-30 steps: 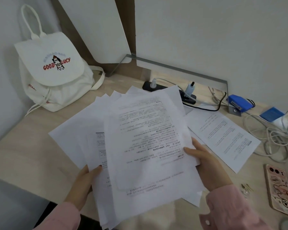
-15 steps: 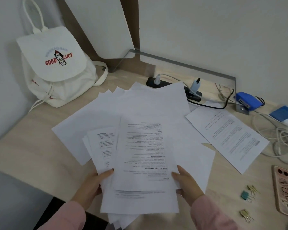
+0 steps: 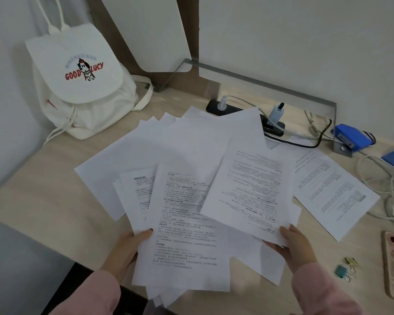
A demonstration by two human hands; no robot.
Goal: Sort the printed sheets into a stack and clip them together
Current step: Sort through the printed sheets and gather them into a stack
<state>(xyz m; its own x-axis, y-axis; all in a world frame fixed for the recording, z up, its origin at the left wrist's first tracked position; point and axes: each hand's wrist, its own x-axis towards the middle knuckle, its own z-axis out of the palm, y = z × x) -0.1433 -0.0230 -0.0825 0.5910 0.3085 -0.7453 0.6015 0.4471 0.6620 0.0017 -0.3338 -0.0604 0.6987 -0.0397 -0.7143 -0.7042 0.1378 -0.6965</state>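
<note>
Two hand-held bundles of printed sheets (image 3: 187, 223)

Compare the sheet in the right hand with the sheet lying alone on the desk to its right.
The right hand holds its sheet by the near corner, over the spread pile; the lone sheet lies flat on the desk, touched by neither hand. The held sheet's text reads roughly upright to the camera; the lone sheet's is turned well askew. Both are white pages of dense black print.

Dim, even light; soft shadows; wide-angle bending at edges.
</note>
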